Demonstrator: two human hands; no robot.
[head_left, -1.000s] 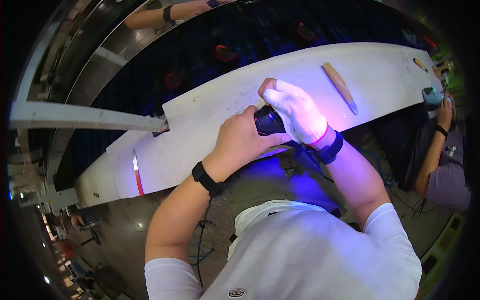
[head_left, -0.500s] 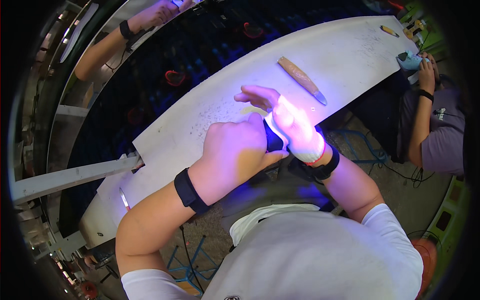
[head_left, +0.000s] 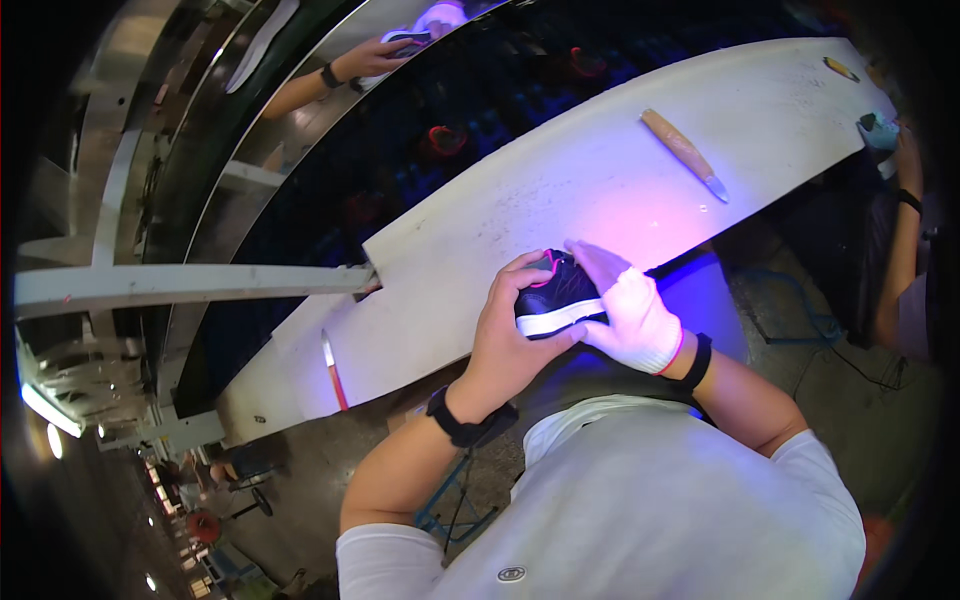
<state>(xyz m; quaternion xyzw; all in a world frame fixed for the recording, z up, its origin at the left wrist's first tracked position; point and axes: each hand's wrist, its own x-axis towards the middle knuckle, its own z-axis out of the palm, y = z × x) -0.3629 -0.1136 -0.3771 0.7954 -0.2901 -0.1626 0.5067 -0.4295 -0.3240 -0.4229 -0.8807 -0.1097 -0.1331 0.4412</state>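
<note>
Head view: left hand (head_left: pixel 508 335) and gloved right hand (head_left: pixel 632 318) grip half-hidden dark shoe (head_left: pixel 556 295).

**Shoe held between two hands at the near edge of a long bench**

A shoe (head_left: pixel 556 296) sits between the left hand (head_left: pixel 508 333) and the right hand (head_left: pixel 632 318), over the near edge of the workbench (head_left: pixel 600 170). Farther right on the bench lies a wooden-handled knife (head_left: pixel 683 152). A pen-like tool (head_left: pixel 333 370) rests near the bench's left end. Beyond the bench, a co-worker's hand (head_left: pixel 375 57) reaches in.
</note>
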